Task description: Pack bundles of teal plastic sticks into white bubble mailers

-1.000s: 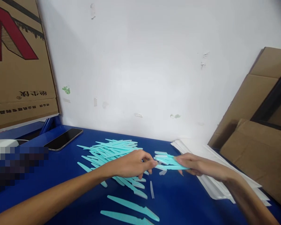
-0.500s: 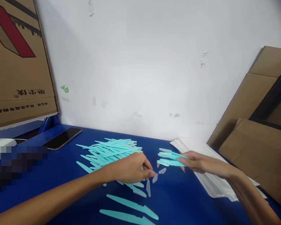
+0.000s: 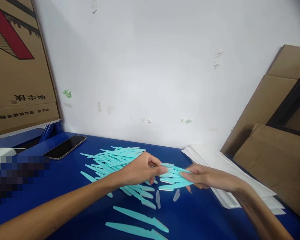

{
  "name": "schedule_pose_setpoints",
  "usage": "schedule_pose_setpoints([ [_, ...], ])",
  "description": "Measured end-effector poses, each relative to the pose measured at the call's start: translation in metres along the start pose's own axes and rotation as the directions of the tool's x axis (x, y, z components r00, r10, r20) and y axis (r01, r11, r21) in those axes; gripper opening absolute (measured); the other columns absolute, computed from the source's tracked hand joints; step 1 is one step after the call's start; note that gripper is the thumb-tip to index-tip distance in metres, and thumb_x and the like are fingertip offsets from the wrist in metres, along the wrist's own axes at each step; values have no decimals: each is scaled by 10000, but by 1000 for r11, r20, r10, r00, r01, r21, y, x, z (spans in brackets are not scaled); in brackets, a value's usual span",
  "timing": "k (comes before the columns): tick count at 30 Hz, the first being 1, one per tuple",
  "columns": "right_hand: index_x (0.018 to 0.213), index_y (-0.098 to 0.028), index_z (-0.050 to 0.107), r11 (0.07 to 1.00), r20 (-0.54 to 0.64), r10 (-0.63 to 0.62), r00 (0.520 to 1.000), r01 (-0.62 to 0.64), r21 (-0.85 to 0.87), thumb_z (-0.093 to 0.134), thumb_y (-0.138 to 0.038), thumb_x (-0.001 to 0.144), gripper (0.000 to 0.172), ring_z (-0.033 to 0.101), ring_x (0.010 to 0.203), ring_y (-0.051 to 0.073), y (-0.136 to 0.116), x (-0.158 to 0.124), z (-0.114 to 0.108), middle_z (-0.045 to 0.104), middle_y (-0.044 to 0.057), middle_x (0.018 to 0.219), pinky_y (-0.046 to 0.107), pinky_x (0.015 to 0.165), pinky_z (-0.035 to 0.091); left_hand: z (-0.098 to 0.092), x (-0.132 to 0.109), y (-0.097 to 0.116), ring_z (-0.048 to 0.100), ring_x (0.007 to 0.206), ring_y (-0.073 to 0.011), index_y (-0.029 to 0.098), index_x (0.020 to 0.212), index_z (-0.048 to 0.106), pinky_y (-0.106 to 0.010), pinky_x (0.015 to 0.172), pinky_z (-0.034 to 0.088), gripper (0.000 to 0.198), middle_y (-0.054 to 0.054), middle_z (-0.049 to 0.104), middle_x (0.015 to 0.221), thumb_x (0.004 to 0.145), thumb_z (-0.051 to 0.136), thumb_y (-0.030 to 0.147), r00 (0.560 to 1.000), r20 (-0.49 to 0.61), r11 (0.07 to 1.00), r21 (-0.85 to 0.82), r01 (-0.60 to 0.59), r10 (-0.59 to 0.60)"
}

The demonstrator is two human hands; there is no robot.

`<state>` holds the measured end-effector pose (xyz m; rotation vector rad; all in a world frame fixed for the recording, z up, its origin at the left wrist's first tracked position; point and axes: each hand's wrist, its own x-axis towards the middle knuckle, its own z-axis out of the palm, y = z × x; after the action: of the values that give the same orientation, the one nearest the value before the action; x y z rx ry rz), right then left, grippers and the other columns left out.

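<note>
My right hand (image 3: 202, 176) is closed around a fanned bunch of teal eyebrow razors (image 3: 176, 184), their blade ends pointing left. My left hand (image 3: 150, 168) meets them from the left, thumb and fingers pinched on the blade end of one razor in the fan. Whether a clear cover sits between those fingertips is hidden. Below the hands, two small clear blade covers (image 3: 176, 195) lie loose on the blue table (image 3: 202, 220). Behind and under my left wrist spreads a heap of the same razors (image 3: 115, 158). Two more razors (image 3: 140, 214) lie apart, nearer to me.
A phone (image 3: 66, 147) lies at the back left, near a white object (image 3: 2, 152). White flat sheets or bags (image 3: 225, 196) lie under my right forearm. Cardboard (image 3: 272, 160) leans at the right; a printed carton (image 3: 22, 76) stands at the left. A white wall (image 3: 150, 66) closes off the back.
My left hand has moved up and right, from above the loose covers to the razors' blade ends. The right hand has shifted slightly left with the bunch, which is now more widely fanned.
</note>
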<state>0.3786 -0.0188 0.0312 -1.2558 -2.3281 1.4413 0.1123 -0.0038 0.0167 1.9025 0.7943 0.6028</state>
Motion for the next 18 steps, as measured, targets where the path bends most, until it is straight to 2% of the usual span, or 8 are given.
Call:
schedule_pose_setpoints([
  [5, 814, -144, 679, 999, 14, 28, 1000, -28, 17, 421, -633, 958, 572, 314, 531, 88, 2, 1, -1, 370, -39, 599, 255, 495, 210, 0, -1, -1, 505, 450, -104, 148, 666, 677, -218, 439, 304, 483, -4, 585, 506, 835, 634, 599, 995, 50, 996, -22, 91, -90],
  [8, 806, -140, 672, 999, 3, 36, 999, -36, 21, 427, -649, 947, 582, 311, 522, 84, 3, 2, 0, 366, -43, 587, 252, 485, 205, 0, -1, -5, 545, 482, -120, 139, 730, 745, -218, 445, 331, 460, -12, 606, 531, 810, 668, 586, 988, 89, 991, -40, 130, -126],
  [13, 818, -148, 668, 999, -5, 27, 1000, -26, 32, 431, -674, 932, 588, 312, 531, 83, 4, 1, 0, 368, -44, 609, 249, 498, 218, 2, -1, -10, 459, 485, -98, 131, 670, 737, -223, 467, 315, 454, 14, 514, 504, 840, 653, 544, 1000, -4, 999, 29, 22, -22],
  [18, 826, -143, 677, 999, -10, 28, 1000, -28, 21, 422, -658, 944, 586, 319, 535, 83, 4, 0, -1, 365, -45, 598, 250, 492, 207, 5, -1, -10, 506, 515, -103, 136, 773, 722, -223, 477, 360, 417, -22, 627, 676, 871, 615, 527, 1000, 1, 1000, -6, 12, -12],
])
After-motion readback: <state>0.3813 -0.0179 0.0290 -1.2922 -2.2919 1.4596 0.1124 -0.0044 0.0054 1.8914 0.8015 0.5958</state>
